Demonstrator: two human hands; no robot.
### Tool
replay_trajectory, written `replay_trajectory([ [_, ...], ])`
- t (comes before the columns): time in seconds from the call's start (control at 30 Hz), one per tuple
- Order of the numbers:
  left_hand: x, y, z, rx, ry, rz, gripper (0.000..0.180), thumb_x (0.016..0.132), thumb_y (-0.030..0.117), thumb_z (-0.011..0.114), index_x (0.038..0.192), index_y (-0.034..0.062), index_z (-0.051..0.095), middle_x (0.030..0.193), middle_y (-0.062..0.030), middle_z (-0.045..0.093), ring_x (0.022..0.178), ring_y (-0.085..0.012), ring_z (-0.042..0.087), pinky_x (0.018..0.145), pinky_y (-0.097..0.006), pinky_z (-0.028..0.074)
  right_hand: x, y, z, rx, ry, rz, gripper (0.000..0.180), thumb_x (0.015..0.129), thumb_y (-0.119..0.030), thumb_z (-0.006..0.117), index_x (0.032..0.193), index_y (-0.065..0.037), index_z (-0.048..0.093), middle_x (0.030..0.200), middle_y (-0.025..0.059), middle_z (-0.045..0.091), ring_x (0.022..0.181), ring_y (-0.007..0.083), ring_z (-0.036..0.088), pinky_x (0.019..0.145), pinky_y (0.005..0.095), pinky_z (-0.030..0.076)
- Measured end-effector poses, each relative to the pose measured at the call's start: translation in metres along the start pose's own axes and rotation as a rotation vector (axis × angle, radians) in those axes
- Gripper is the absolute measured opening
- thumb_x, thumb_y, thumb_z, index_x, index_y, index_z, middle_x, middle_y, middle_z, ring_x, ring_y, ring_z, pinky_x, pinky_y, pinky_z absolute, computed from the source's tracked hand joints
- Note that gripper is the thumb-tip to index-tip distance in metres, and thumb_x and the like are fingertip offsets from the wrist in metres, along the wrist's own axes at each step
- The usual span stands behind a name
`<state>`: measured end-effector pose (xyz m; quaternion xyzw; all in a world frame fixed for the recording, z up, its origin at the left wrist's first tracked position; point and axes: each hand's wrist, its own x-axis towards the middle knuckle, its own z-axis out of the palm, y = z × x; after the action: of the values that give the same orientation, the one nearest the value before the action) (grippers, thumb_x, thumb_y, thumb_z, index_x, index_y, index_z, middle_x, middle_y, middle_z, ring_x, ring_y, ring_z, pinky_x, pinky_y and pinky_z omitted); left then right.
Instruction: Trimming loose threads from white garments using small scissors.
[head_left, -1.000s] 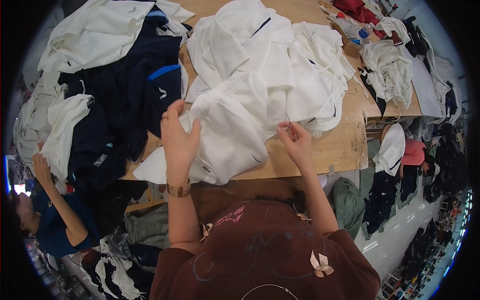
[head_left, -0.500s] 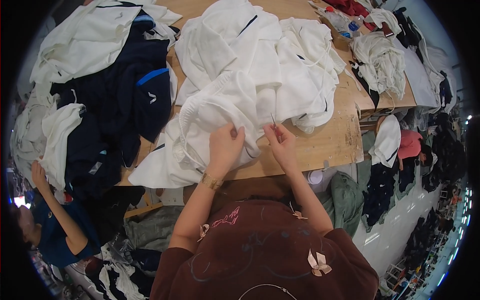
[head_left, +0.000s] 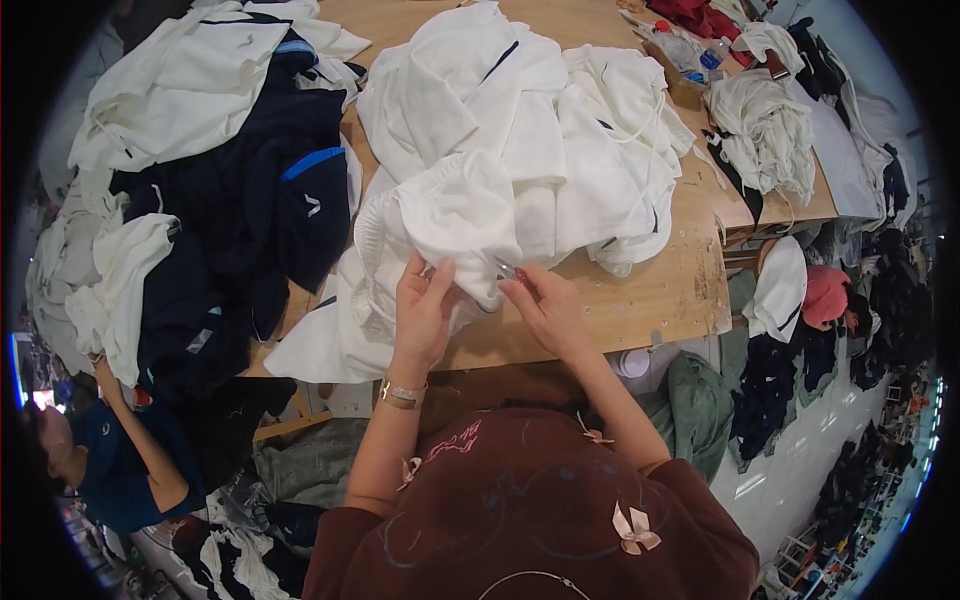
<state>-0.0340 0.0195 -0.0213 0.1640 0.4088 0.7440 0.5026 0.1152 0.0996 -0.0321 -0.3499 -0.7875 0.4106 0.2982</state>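
A white garment (head_left: 455, 205) with a gathered elastic waistband lies bunched at the near edge of the table. My left hand (head_left: 424, 318) pinches a fold of its cloth between thumb and fingers. Close beside it, my right hand (head_left: 548, 308) is closed around small thread snips (head_left: 507, 270). Their metal tip points left and touches or nearly touches the cloth; the rest is mostly hidden by my fingers. Behind the garment, more white clothes (head_left: 520, 90) with dark trim are heaped.
Navy garments (head_left: 240, 200) and white ones (head_left: 180, 90) are piled on the left. A co-worker (head_left: 130, 450) at lower left handles white cloth. The wooden tabletop (head_left: 650, 310) shows at right, with another white bundle (head_left: 765, 130) beyond. A person in pink (head_left: 825, 295) is farther right.
My right hand has turned and moved left and down, bringing the snips' tip from pointing up to beside the cloth. My left hand has shifted slightly left, lifting a fold.
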Motion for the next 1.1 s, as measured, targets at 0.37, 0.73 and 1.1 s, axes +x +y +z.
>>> replay_trajectory([
  [0.37, -0.002, 0.002, -0.005, -0.064, -0.034, -0.015, 0.034, 0.092, 0.009, 0.050, 0.124, 0.0020, 0.042, 0.106, -0.0084, 0.061, 0.093, -0.0145, 0.061, 0.081, -0.029, 0.049, 0.008, -0.008, -0.001, -0.259, -0.056, -0.215, 0.022, 0.080, -0.028, 0.066, 0.083, -0.007, 0.059, 0.063, 0.0063, 0.055, 0.056, 0.0252, 0.048, 0.056, 0.0339, 0.039],
  [0.73, -0.005, 0.004, -0.004, -0.009, -0.031, 0.018, 0.034, 0.091, 0.007, 0.051, 0.123, -0.0012, 0.042, 0.106, -0.0101, 0.060, 0.092, -0.0135, 0.060, 0.080, -0.028, 0.049, 0.011, -0.009, 0.000, -0.274, -0.037, -0.278, 0.023, 0.078, -0.028, 0.067, 0.077, -0.007, 0.056, 0.060, 0.0039, 0.054, 0.051, 0.0223, 0.047, 0.056, 0.0320, 0.038],
  [1.1, -0.006, 0.006, -0.003, 0.046, -0.029, 0.018, 0.032, 0.090, 0.007, 0.052, 0.120, -0.0009, 0.044, 0.104, -0.0088, 0.061, 0.092, -0.0123, 0.059, 0.080, -0.027, 0.049, 0.014, -0.010, 0.001, -0.256, -0.025, -0.298, 0.023, 0.079, -0.027, 0.066, 0.076, -0.007, 0.056, 0.060, 0.0055, 0.054, 0.051, 0.0241, 0.047, 0.056, 0.0328, 0.038],
])
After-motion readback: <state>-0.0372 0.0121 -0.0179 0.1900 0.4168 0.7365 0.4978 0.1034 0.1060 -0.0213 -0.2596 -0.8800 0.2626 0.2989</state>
